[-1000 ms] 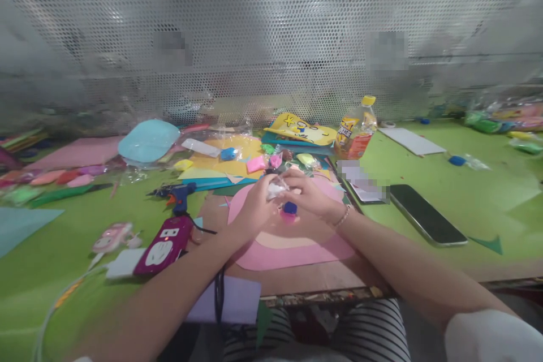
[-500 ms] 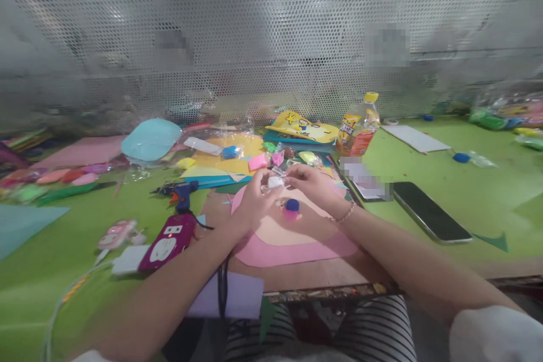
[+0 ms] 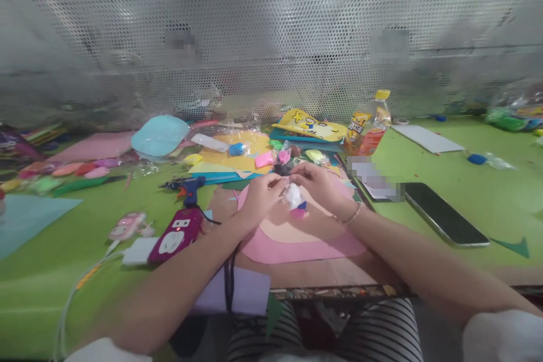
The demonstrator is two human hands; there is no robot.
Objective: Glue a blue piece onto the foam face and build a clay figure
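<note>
My left hand and my right hand meet over the paper, fingers closed in a pinch. Between and just below the fingertips is a white lump of modelling clay, seemingly in a clear wrapper gripped at its upper edge; the fingers partly hide it. Right under it, a blue ball and a pink piece rest on a peach paper shape, which lies on a larger pink sheet. Behind the fingertips shows something dark, too blurred to name.
To the left lie a blue glue gun, a purple power block and cables. A juice bottle stands at the back right, with a phone nearer. Clay packets and coloured papers lie beyond my hands, before a perforated metal screen.
The white clay has turned from a squarish packet between my fingers to a rounder lump lower down, now partly covering the blue ball. My fingertips have drawn closer together. The view has shifted slightly left.
</note>
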